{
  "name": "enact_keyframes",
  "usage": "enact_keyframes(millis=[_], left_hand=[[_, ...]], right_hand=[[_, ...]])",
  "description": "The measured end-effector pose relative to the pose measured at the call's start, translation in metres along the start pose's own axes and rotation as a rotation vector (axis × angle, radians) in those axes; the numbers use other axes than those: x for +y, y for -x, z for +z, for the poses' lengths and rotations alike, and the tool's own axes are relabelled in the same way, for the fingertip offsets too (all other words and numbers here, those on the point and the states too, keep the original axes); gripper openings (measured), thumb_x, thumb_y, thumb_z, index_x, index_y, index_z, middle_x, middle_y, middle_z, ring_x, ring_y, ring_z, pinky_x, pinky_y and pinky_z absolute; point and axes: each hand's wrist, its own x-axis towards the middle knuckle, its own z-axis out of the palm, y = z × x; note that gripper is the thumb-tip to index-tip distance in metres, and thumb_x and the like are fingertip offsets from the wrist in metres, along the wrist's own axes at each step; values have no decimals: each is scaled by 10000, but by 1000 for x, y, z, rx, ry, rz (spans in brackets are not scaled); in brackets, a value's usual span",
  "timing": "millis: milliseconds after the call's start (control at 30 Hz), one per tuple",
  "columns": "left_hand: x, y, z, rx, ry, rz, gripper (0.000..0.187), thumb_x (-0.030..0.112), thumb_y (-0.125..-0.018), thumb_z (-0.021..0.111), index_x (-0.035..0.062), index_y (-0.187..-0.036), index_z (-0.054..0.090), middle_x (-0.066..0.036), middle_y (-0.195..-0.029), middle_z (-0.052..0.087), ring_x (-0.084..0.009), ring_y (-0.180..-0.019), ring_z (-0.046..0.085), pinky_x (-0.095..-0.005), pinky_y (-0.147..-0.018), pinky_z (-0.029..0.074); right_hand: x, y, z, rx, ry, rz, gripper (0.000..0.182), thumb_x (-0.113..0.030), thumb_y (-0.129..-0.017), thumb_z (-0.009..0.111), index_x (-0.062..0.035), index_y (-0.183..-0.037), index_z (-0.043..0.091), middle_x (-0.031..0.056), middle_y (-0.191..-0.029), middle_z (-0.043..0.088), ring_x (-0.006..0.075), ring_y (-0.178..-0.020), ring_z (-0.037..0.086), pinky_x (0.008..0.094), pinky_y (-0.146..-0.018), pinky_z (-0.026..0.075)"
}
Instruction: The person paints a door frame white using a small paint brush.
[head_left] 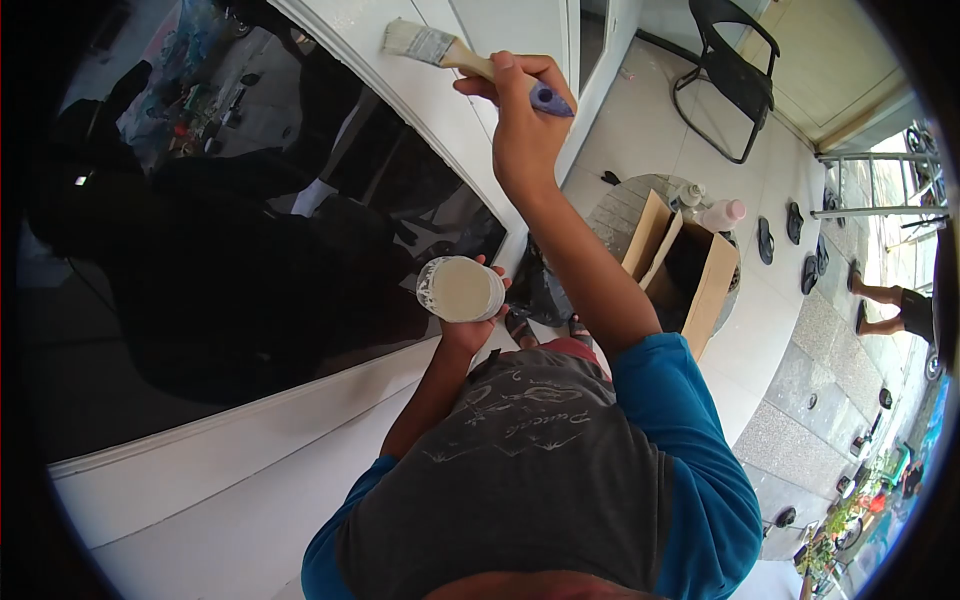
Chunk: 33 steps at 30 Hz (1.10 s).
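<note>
A paintbrush [470, 62] with a pale wooden handle, purple at its end, is gripped in my right hand [530, 125]. Its whitish bristles point left and overlap the white frame [360, 62] beside the dark glass pane [250, 250]. Lower down, my left hand [480, 325] holds a tub of off-white paint [461, 290] from beneath and the side, with fingers showing at its right edge. White smears mark the tub's rim and wall. The tub is close in front of the glass, below the raised brush.
Behind my right arm, an open cardboard box [705, 285] stands on a round surface with a pink-capped bottle [722, 214]. A black chair [735, 85] is farther back. Sandals [766, 240] lie on the tiled floor, and a person [900, 310] is at the far right.
</note>
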Motion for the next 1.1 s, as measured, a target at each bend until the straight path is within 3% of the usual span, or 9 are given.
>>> enact_keyframes(millis=[333, 400, 600, 633, 733, 800, 933, 1033, 1100], left_hand=[[2, 1, -3, -46, 41, -2, 645, 549, -910, 494, 110, -1381, 450, -189, -1265, 551, -344, -1146, 591, -476, -740, 600], [3, 0, -4, -61, 40, -4, 640, 542, -913, 495, 111, -1383, 448, -189, -1264, 552, -350, -1162, 580, -482, -749, 599], [3, 0, -8, -44, 30, -24, 631, 549, -910, 493, 143, -1391, 449, -171, -1277, 554, -345, -1179, 568, -471, -750, 596], [3, 0, -8, -43, 30, -26, 631, 549, -910, 493, 143, -1391, 449, -171, -1277, 554, -345, -1179, 568, -471, -750, 596], [5, 2, -6, -3, 21, -39, 630, 558, -906, 489, 155, -1389, 453, -163, -1280, 558, -339, -1175, 571, -464, -741, 593], [7, -1, -4, 15, 27, -11, 632, 565, -905, 483, 154, -1383, 461, -165, -1278, 559, -343, -1163, 576, -460, -731, 589], [10, 0, -6, 15, 26, 11, 629, 570, -905, 474, 156, -1378, 470, -163, -1280, 559, -343, -1154, 579, -458, -723, 585], [13, -2, -6, -2, 30, 11, 624, 568, -905, 474, 159, -1377, 472, -164, -1281, 558, -348, -1144, 582, -460, -725, 584], [10, 1, -7, 11, 27, 15, 622, 568, -905, 478, 160, -1374, 475, -167, -1273, 564, -347, -1149, 580, -463, -726, 582]], right_hand=[[112, 95, -144, 331, 421, 363, 169, -109, -930, 612, 36, -856, 566, 124, -738, 661, 171, -647, 677, 263, -603, 542], [99, 81, -134, 206, 541, 376, 181, -119, -922, 625, 42, -850, 580, 121, -720, 659, 158, -625, 670, 254, -562, 540], [3, 15, -15, 20, 150, 70, 182, -122, -933, 626, 44, -880, 573, 123, -729, 668, 168, -673, 681, 266, -650, 542], [-1, 12, -8, -6, -6, 1, 174, -118, -937, 624, 40, -893, 567, 122, -743, 670, 172, -688, 684, 269, -671, 539], [30, 27, -29, -58, 87, -51, 161, -114, -942, 617, 32, -912, 554, 114, -756, 666, 175, -701, 686, 268, -683, 532], [64, 59, -67, 23, 172, 30, 177, -114, -960, 596, 48, -928, 533, 160, -816, 664, 236, -731, 699, 315, -702, 571], [130, 118, -168, 268, 528, 395, 172, -140, -954, 592, 18, -896, 555, 123, -761, 668, 162, -664, 675, 278, -597, 545], [132, 121, -177, 287, 593, 526, 173, -122, -924, 618, 23, -839, 575, 111, -725, 660, 133, -633, 654, 245, -583, 524], [109, 94, -139, 211, 515, 426, 183, -124, -928, 615, 22, -823, 581, 117, -717, 662, 138, -622, 653, 247, -581, 525]])
